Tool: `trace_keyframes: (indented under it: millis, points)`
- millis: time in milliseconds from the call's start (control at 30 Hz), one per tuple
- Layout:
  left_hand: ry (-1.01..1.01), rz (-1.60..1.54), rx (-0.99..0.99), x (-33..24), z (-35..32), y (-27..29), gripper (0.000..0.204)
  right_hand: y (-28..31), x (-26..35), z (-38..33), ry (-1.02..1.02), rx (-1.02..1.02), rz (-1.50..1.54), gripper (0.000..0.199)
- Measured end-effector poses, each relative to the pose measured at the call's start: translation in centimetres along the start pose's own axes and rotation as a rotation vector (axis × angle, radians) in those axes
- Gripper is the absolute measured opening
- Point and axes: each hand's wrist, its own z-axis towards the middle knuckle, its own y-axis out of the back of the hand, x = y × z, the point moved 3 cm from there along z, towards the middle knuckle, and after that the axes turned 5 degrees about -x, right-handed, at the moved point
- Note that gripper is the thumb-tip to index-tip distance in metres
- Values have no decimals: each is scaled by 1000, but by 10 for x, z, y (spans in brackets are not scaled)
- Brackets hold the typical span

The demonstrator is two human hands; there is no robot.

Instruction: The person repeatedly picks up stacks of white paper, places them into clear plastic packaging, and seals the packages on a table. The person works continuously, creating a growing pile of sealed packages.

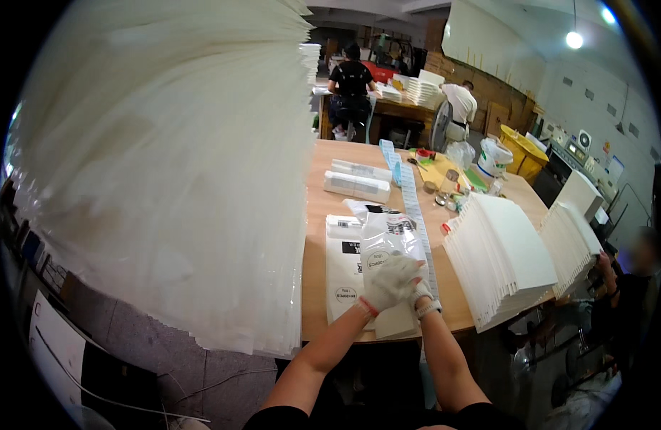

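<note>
1. The left hand (390, 281), in a white knit glove, lay across the printed plastic bag (389, 235), its fingers bent over the film; I could not tell whether they gripped it or only pressed.
2. The right hand (419, 289), gloved too, was just beside the left at the bag's right side; its fingers were partly hidden, so their hold could not be told.
3. The bag lay flat near the front of the wooden table (456, 293), its long axis running away from the person, the far end leaning slightly left.
4. Below the hands, a flat white pack (396, 324) reached toward the table's front edge.
5. Left of the bag, close against it, lay a pile of printed bags (340, 266), roughly parallel, leaving little room there.
6. Along the right side ran a pale-blue label strip (409, 203); beyond it, bare wood opened up before the stacked white sheets (499, 251).
7. Two rolled plastic bundles (357, 187) lay crosswise past the far end.
8. A tall film-covered stack (180, 172) walled off the left.
</note>
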Motion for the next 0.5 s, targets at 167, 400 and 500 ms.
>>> trace_keyframes:
  millis: [167,400,500]
  points:
    - [205,92,-307,27,-121,5,61,40,-21,-19,-39,-207,62,44]
    - [519,-43,-187,-2,-89,-30,42,90,-47,-77,-115,-368,114,44]
    - [531,77,-56,-13,-107,-44,18,93,-37,-86,-97,-401,143,44]
